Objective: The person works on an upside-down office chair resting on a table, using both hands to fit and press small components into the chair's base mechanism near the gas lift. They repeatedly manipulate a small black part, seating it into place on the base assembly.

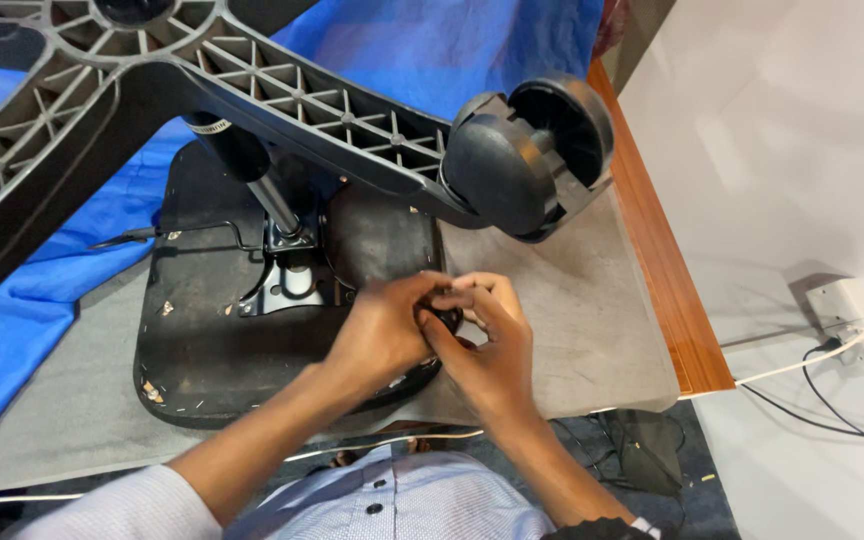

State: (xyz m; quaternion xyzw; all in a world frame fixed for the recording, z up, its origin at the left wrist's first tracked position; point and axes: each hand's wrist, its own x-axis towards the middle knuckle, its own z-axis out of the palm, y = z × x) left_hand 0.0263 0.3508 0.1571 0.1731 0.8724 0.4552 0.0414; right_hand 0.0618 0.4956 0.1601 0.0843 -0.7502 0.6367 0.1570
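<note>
Grey felt mat (572,300) covers the worktable, with blue cloth (432,50) bunched behind it at twelve o'clock and a wooden table edge (667,280) running down the three o'clock side. Upside down on the mat lies the black seat underside (202,340) of an office chair, its metal mechanism plate (287,285) bolted at the middle and the gas cylinder (252,165) rising out of it toward eleven o'clock. Overhead spreads the ribbed black star base (292,100), one arm ending in a twin caster wheel (532,150) at one o'clock. Now the hands: both meet at the seat's near right edge, about five o'clock from the mechanism plate. Left hand (382,335) has its fingers curled down, pinching a small black knob (445,318). Right hand (487,345) closes in from the other side, fingertips bent onto that same knob, touching the left. Out at three o'clock, a white wall socket (852,315) feeds a white cable (792,368) across the pale floor.
</note>
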